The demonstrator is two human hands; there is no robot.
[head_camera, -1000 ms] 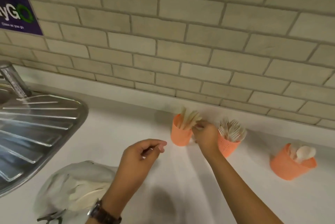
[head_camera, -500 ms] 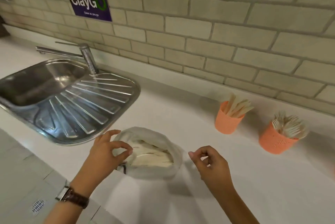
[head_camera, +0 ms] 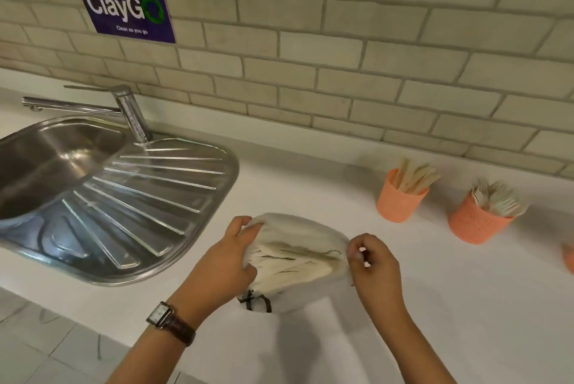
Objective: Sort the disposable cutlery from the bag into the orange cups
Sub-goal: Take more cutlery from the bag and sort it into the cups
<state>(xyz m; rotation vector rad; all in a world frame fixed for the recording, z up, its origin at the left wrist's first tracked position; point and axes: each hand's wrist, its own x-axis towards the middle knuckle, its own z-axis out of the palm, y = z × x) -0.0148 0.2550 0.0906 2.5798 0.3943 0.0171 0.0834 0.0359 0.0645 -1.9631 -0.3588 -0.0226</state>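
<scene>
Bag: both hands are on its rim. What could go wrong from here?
1. The bag lies near the front edge of the counter. If the left hand and right hand pull on its rim, it may slide off and spill the cutlery.
2. The left cup and middle cup look crowded; pushing more in could tip one.

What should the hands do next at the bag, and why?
Probably the right hand should let go of the rim and pinch one piece of the cutlery inside. Both hands hold the bag at its mouth, the left hand alone could hold it open, the pieces lie exposed, and the orange cups stand to the right.
</scene>
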